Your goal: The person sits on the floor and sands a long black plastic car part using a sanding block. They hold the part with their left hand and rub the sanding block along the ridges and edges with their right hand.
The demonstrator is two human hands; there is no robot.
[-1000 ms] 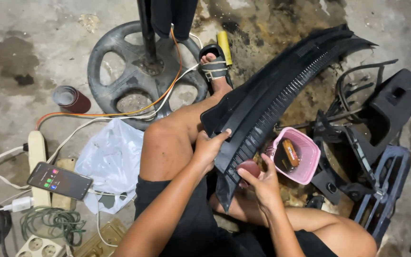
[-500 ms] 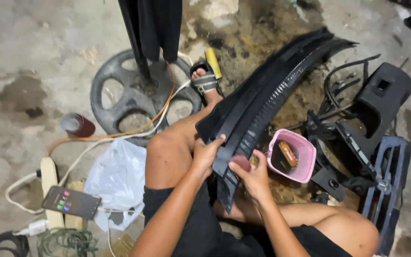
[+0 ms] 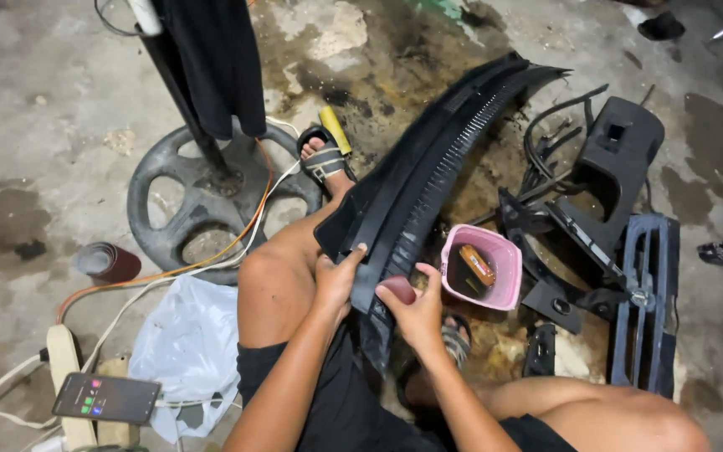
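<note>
Across the seated person's bare left thigh lies a long black ribbed plastic trim panel [image 3: 428,176], its near end propped on the leg and its far end sloping away over the stained concrete floor [image 3: 43,125], so the leg serves as a rest that keeps the near part raised within reach. The left hand [image 3: 336,280] is wrapped around the panel's near edge, fingers over the top and thumb beneath, apparently to steady it. The right hand [image 3: 416,310] is closed on a small dark reddish pad [image 3: 397,290], likely a piece of abrasive sheet, pressed against the panel's side just beside the left hand; the two hands sit close together but do not touch. Just to the right stands a small pink plastic tub [image 3: 483,272] holding dark liquid and an orange-brown object, set near enough for the right hand to reach. Beyond it lie other black plastic car trim parts [image 3: 621,209], spread on the floor. To the left are a grey wheel-shaped stand base [image 3: 202,205] with a dark pole, an orange cable [image 3: 211,259], a white plastic bag [image 3: 186,351], a dark red roll [image 3: 109,261] and a black smartphone [image 3: 106,398] resting on a cream power strip [image 3: 62,360].
</note>
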